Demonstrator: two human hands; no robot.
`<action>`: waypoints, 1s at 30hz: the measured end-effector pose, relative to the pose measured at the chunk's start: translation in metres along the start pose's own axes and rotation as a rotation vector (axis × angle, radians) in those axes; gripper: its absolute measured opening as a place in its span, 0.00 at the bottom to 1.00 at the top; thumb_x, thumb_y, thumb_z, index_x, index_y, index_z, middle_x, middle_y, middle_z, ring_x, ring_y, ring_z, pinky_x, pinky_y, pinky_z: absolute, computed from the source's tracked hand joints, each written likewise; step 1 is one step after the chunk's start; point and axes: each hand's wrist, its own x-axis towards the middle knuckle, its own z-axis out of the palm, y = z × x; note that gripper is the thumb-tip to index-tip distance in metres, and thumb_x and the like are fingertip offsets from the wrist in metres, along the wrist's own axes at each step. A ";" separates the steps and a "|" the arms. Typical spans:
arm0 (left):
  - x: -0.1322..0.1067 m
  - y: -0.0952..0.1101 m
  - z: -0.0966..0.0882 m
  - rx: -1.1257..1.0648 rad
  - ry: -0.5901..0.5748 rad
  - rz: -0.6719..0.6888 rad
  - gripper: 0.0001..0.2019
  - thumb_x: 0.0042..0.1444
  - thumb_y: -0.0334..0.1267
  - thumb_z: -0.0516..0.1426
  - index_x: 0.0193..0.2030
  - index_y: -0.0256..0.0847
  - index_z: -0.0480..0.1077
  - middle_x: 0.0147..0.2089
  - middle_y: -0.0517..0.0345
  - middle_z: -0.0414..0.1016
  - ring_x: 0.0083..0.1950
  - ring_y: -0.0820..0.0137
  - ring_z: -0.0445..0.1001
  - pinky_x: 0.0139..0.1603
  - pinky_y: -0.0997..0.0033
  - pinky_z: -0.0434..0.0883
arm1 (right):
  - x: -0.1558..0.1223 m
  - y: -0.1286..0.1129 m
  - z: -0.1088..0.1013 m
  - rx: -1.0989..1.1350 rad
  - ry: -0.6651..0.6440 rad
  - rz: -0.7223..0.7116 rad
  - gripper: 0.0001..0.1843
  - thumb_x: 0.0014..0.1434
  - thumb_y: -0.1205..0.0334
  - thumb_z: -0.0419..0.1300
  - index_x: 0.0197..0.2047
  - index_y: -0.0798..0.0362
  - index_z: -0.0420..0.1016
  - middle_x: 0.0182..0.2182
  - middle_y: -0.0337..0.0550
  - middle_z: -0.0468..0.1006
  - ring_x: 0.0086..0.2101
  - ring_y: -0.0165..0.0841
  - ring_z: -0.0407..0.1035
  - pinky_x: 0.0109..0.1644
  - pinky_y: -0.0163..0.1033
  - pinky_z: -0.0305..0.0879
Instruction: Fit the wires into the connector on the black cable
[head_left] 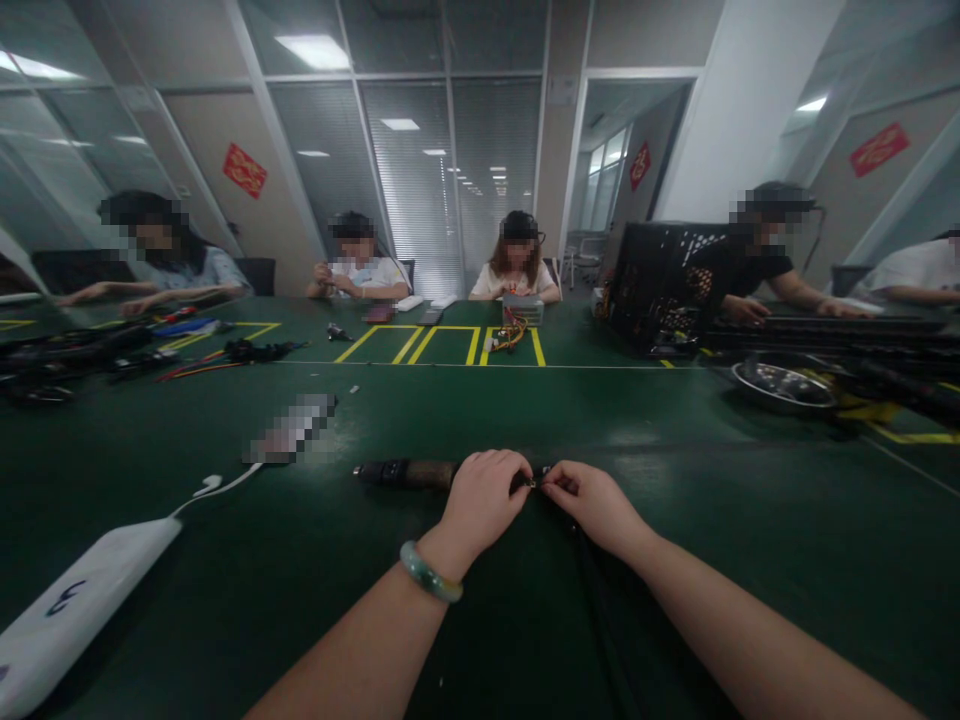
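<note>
A dark, rod-shaped tool [409,473] with a metal tip lies across the green table, looking like an electric screwdriver; its right part is hidden behind my left hand [487,495]. That hand, with a green bangle at the wrist, is closed, fingertips pinched by a tiny brass-coloured piece [533,484]. From the other side my right hand [592,505] meets it, thumb and forefinger pinched close to the same spot. What exactly sits in either pinch is too small to make out. A black cable [600,600] runs from below my right hand toward the near edge.
At left lie a white power strip [90,600] and a blurred phone-like object [292,430] with a white cable. Wire bundles [262,350], a power supply [523,310], a black computer case [660,290] and a metal bowl [784,385] stand farther off. Several people work around the table.
</note>
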 end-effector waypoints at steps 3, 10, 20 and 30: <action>0.000 0.000 0.001 -0.001 -0.004 0.001 0.05 0.56 0.34 0.58 0.41 0.44 0.68 0.42 0.60 0.73 0.46 0.66 0.70 0.50 0.62 0.63 | -0.001 -0.002 -0.001 0.003 -0.003 0.009 0.07 0.59 0.60 0.56 0.36 0.51 0.75 0.32 0.38 0.78 0.32 0.32 0.72 0.34 0.34 0.63; 0.000 0.000 0.000 0.002 -0.022 -0.003 0.05 0.57 0.36 0.57 0.41 0.44 0.69 0.43 0.58 0.73 0.47 0.65 0.70 0.50 0.61 0.64 | -0.002 -0.002 -0.002 -0.003 -0.008 0.022 0.07 0.59 0.60 0.56 0.36 0.51 0.75 0.32 0.38 0.78 0.32 0.32 0.72 0.35 0.34 0.64; 0.001 -0.002 0.003 -0.006 -0.009 -0.003 0.05 0.56 0.36 0.59 0.40 0.44 0.70 0.43 0.59 0.74 0.47 0.65 0.70 0.51 0.61 0.63 | 0.002 0.002 0.002 -0.022 0.044 -0.001 0.08 0.59 0.58 0.57 0.35 0.51 0.75 0.31 0.38 0.78 0.31 0.32 0.72 0.34 0.33 0.62; 0.001 -0.003 0.003 0.008 -0.008 0.009 0.05 0.56 0.36 0.59 0.40 0.45 0.70 0.43 0.60 0.74 0.48 0.66 0.70 0.51 0.62 0.63 | 0.002 0.001 0.001 -0.032 0.047 0.013 0.08 0.58 0.58 0.57 0.35 0.51 0.75 0.31 0.38 0.79 0.31 0.32 0.72 0.34 0.33 0.62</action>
